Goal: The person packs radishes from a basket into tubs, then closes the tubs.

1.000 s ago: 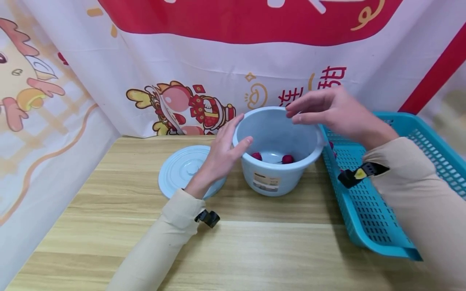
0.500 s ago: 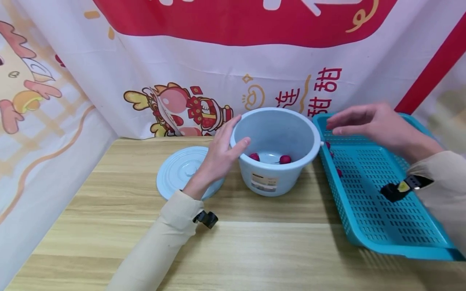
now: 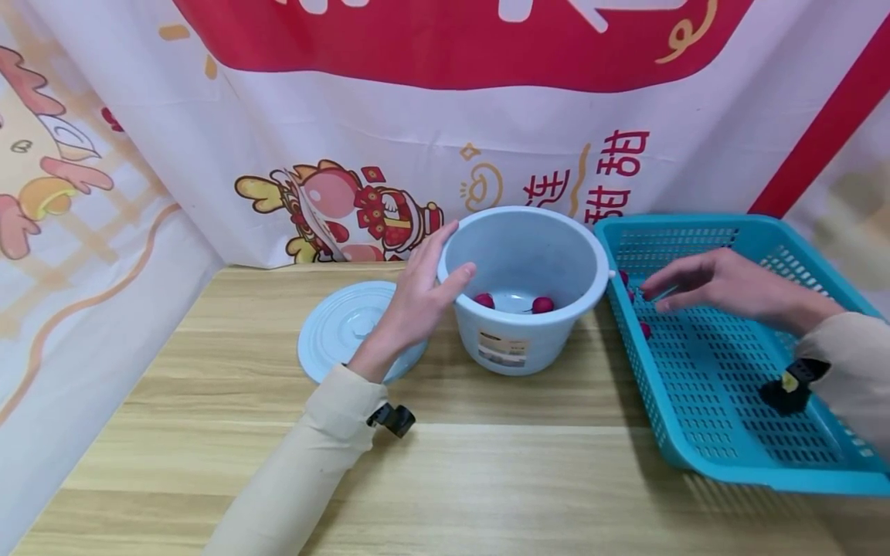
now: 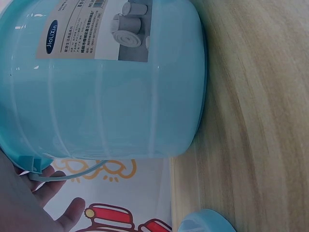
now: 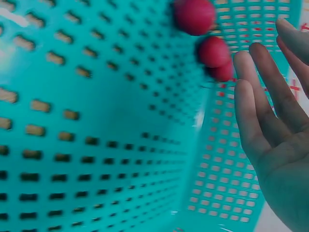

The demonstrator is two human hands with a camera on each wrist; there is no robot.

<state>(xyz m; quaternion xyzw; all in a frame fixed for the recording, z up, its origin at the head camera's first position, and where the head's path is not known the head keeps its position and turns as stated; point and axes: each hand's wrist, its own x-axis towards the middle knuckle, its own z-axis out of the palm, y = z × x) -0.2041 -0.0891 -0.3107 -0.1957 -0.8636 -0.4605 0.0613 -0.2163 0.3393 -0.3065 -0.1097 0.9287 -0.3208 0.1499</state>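
"See, the right hand (image 3: 730, 289) has dropped from over the bucket (image 3: 552, 336) into the basket (image 3: 779, 479)."

"What's left of it?"

"Lid (image 3: 354, 318) on the surface (image 3: 452, 486). Then the left hand (image 3: 424, 292), fingers loosely extended against the bucket's rim; two red fruits (image 3: 543, 305) sit inside."

"And that right one?"

"Half-spread, nothing held, near three red fruits (image 5: 215, 51) by the basket's left wall."

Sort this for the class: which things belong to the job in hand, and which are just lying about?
In the job, apparently:
pale-blue bucket, touched by the left hand
turquoise basket, under the right hand
red balls in both

Just about:
lid on the table
printed cloth behind
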